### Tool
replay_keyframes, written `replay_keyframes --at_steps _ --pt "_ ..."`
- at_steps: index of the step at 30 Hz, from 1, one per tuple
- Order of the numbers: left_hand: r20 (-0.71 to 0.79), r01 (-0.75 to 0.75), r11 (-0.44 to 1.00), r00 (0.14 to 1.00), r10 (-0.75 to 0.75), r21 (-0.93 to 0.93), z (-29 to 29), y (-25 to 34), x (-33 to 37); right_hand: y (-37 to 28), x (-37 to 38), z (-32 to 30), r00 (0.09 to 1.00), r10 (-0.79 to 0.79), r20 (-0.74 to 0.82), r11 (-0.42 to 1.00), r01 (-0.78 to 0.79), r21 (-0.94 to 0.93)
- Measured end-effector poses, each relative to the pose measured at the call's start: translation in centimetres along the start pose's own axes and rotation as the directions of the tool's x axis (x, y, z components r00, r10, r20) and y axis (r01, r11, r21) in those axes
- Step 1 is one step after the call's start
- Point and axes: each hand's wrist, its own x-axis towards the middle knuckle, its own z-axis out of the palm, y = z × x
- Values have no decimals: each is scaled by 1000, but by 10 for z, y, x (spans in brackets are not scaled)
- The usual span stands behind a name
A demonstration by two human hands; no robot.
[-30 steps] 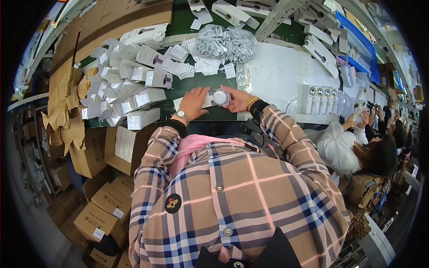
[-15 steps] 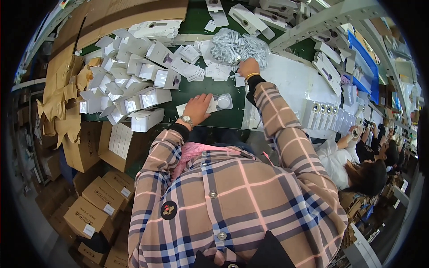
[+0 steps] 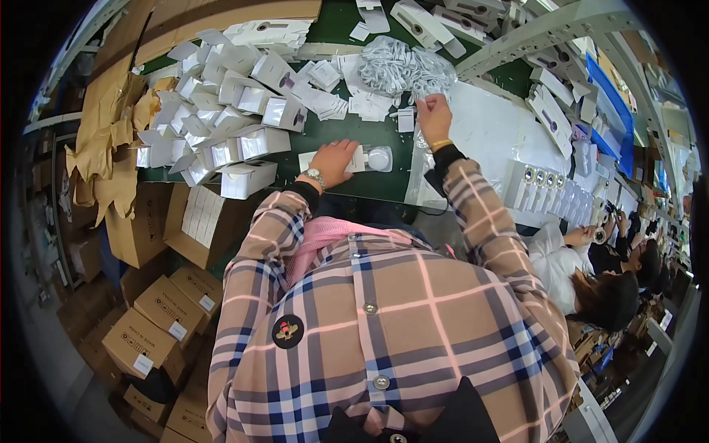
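Observation:
My left hand (image 3: 332,164) lies flat over a white flat piece near the table's front edge, fingers stretched out. Beside its fingertips is a clear plastic tray with a round white item (image 3: 379,158) in it. Further right and higher up, my right hand (image 3: 433,117) is closed in a pinch at the lower edge of a heap of bagged white cables (image 3: 399,68). What its fingertips hold is too small to make out. Next to that hand lies a small stack of white cards (image 3: 405,119). More white leaflets (image 3: 369,105) spread to its left.
Open white boxes (image 3: 221,111) crowd the table's left side. Below them stand brown cartons (image 3: 155,325). A metal post (image 3: 546,40) crosses the upper right, near a blue bin (image 3: 613,111). Packed round items in a row (image 3: 543,181) and a co-worker in white (image 3: 554,266) are at right.
My right hand has drawn slightly right and is now at the cable heap's lower right edge, apart from the small card stack. My left hand stays by the tray. The whole view has shifted slightly.

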Motion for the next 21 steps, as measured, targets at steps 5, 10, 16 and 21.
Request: replay_keyframes --at_steps 5,10,16,21 --pt "-61 -18 1000 998 18 7 3 21 12 4 -65 -44 850 -56 523 852 -233 470" --pt "-129 -129 982 981 147 140 1 42 15 3 -113 -63 760 -309 571 950 214 228" --pt "-64 7 977 998 6 212 14 62 18 13 -109 -73 769 -396 503 897 440 34" --pt "-100 18 979 995 3 205 20 66 18 16 -95 -88 731 -428 532 853 522 -31"
